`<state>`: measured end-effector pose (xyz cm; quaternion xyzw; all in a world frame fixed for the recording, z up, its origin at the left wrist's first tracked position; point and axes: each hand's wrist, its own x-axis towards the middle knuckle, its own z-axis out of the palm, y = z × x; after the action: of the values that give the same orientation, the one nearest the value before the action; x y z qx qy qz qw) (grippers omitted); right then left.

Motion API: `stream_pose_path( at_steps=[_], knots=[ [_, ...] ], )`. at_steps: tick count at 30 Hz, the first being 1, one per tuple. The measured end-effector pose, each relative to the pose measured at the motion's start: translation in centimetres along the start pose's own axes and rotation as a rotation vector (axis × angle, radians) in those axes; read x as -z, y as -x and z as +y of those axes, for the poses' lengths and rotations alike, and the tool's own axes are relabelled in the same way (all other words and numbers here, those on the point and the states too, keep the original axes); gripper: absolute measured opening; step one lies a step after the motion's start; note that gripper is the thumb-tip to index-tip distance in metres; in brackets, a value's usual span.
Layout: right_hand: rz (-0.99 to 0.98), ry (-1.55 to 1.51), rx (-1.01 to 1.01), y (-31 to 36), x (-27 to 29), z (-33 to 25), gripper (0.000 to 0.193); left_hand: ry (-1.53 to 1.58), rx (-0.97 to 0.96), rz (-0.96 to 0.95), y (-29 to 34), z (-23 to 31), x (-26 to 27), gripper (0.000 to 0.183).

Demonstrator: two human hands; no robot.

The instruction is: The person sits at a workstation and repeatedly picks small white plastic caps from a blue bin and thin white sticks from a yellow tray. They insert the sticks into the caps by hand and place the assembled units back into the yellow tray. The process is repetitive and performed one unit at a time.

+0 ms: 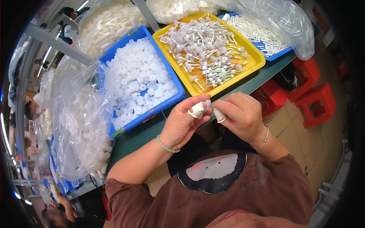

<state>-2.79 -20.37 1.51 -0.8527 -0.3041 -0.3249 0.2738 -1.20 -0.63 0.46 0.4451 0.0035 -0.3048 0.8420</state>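
Plastic, clear and crumpled, fills the left of my view: a bag (78, 125) slumped over the edge of the table (133, 141), with a co-worker's arm (67, 208) below it at the rim of the picture. Next I see a blue tray (152, 111), tilted in my view and heaped with translucent white discs (140, 76).

Just in front of its near right corner is the left hand (186, 119), a green beaded bracelet (164, 145) on its wrist and white wrapping (196, 110) on its thumb. Its thumb and forefinger are drawn narrow on a small translucent white piece (208, 103), raised in front of the yellow tray (236, 80), which carries a pile of white parts (201, 45) with thin orange wires.

The right hand (241, 114) meets it from the other side, fingers curled, thumb likewise wrapped; I cannot tell whether its tips grip anything. Beyond, farther right, a second blue tray (280, 54) holds short white tubes (258, 34), and red stools (325, 98) stand on the tiled floor (289, 131).
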Motion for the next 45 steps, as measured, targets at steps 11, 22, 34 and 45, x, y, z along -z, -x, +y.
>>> stream_pose_path(
  at_steps=[11, 22, 34, 45],
  knots=[
    [-0.106, -0.327, -0.248, -0.2, -0.2, -0.8, 0.021, -0.028, -0.048, 0.059, -0.2, 0.2, 0.0, 0.028],
    [-0.072, -0.179, -0.287, -0.4, -0.5, -1.2, 0.016, 0.021, -0.065, 0.024, -0.1, 0.2, 0.1, 0.033],
    [-0.064, -0.591, -0.549, -0.3, -1.2, -1.8, 0.021, -0.069, -0.121, -0.023, -0.4, -0.1, 0.3, 0.036],
    [-0.111, -0.611, -0.443, 0.7, -1.4, -1.0, 0.018, -0.076, -0.103, 0.011, -0.2, -0.4, 0.1, 0.034]
  ],
)
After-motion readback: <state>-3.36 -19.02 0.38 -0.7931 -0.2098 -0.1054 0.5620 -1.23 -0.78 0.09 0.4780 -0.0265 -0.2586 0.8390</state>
